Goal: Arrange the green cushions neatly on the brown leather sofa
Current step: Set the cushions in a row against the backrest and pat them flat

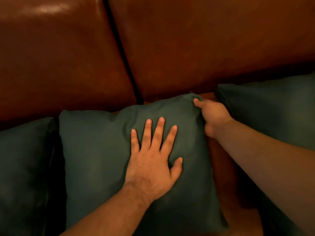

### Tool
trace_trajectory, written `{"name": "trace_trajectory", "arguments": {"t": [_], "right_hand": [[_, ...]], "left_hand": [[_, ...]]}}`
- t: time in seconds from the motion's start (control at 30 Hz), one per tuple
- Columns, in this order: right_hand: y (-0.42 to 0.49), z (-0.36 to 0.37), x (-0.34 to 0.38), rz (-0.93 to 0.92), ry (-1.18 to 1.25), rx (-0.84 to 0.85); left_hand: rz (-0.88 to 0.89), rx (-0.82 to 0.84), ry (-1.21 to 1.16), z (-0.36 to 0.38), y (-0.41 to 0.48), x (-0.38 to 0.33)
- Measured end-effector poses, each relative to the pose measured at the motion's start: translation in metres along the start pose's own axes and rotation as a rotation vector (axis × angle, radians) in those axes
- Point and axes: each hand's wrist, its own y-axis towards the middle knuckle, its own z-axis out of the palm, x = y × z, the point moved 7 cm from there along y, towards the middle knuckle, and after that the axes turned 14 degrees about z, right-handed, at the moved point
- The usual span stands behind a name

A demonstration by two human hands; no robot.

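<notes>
- Green cushions [95,150], three of them, lie in a row on the seat of the brown leather sofa [204,48]. The sofa is the biggest thing here, and its two shiny back pads meet at a dark gap.
- The middle cushion [102,184] lies flat on the seat, with its top edge near the back pads.
- The right cushion [272,108] sits apart from it, with a strip of bare seat between them.
- The left cushion [22,167] is just beside the middle one, and part of it runs off the edge of the view.
- The left hand [153,164] rests flat on the middle cushion with its fingers straight and spread. It grabs nothing.
- The right hand [211,114] pinches the top right corner of the middle cushion, thumb on top.
</notes>
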Motion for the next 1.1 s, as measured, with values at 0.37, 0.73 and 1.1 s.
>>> {"name": "trace_trajectory", "arguments": {"t": [0.37, 0.73, 1.1], "right_hand": [[0.003, 0.002, 0.011, 0.008, -0.032, 0.039], [-0.012, -0.004, -0.028, 0.055, -0.030, 0.090], [-0.030, -0.036, -0.056, -0.153, -0.123, -0.081]], "left_hand": [[-0.003, -0.057, 0.040, 0.000, 0.001, 0.001], [-0.025, -0.067, 0.050, 0.001, 0.012, 0.014], [0.016, -0.175, 0.179, -0.014, 0.028, -0.012]]}}
